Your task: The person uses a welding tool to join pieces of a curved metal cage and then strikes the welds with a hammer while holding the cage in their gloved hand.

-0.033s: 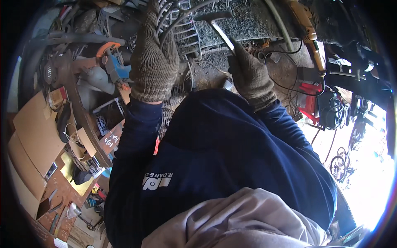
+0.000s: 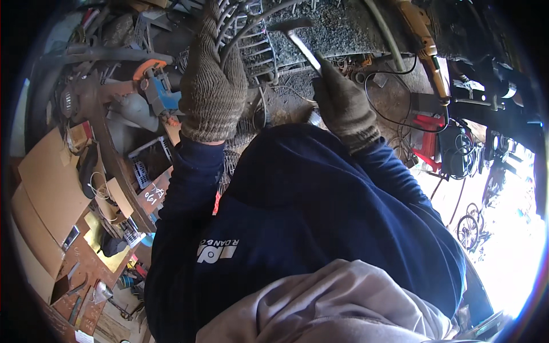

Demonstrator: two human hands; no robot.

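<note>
Hammer is gripped low in right hand, just beside metal rack, which left hand seems closed on, likely to steady it.

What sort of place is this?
Probably a metalworking or repair workshop: a hammer in the gloved right hand, a yellow power tool at upper right, and a tool-strewn brown surface at lower left.

Hammer right of rack, contact unclear
</note>
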